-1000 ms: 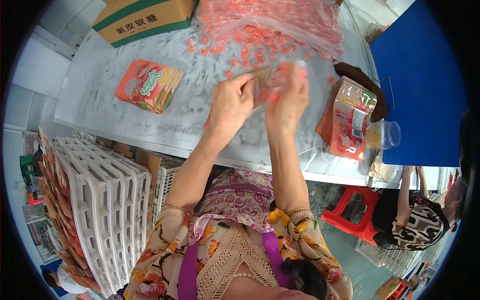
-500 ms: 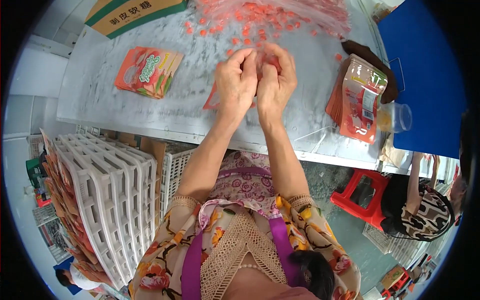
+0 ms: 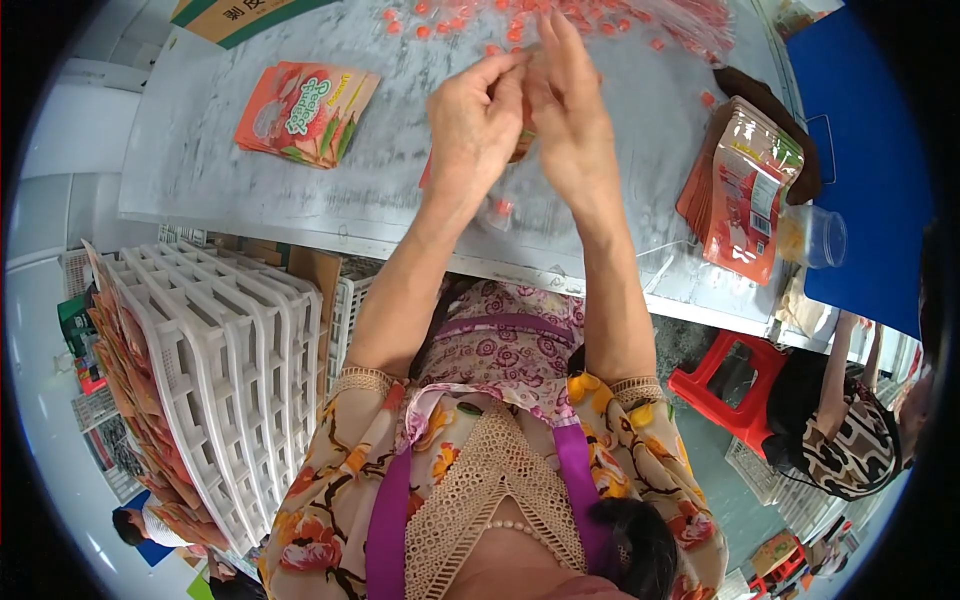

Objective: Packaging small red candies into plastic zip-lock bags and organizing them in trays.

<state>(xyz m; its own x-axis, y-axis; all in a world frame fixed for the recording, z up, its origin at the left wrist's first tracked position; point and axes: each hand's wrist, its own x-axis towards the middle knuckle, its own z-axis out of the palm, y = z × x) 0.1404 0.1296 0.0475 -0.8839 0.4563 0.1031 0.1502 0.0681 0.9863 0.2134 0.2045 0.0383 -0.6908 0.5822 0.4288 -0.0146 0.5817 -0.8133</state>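
Observation:
My left hand [image 3: 478, 125] is closed, its fingers curled at the edge of a red pouch [image 3: 522, 146]. Most of the pouch is hidden behind my hands; a bit of red also shows beside the left wrist. Close by on the right, my right hand [image 3: 577, 120] has its fingers stretched out, its palm turned toward the left hand. On the table [image 3: 390, 190], between my wrists, lies a small red candy [image 3: 503, 208] in a clear wrapper. Beyond my hands are many loose red candies [image 3: 420, 30] beside a clear plastic bag [image 3: 690, 25].
A stack of printed pouches [image 3: 305, 115] lies at left, another [image 3: 745, 195] at right by a clear plastic cup [image 3: 825, 238]. A carton [image 3: 235, 25] stands far left. White crates [image 3: 215, 370] rise at lower left; a red stool [image 3: 730, 390] is at lower right, near another person.
My right hand has gone from curled fingers to stretched ones and drawn slightly away from the left. The whole view has shifted, moving table items upward. The wrapped candy between my wrists shows more clearly.

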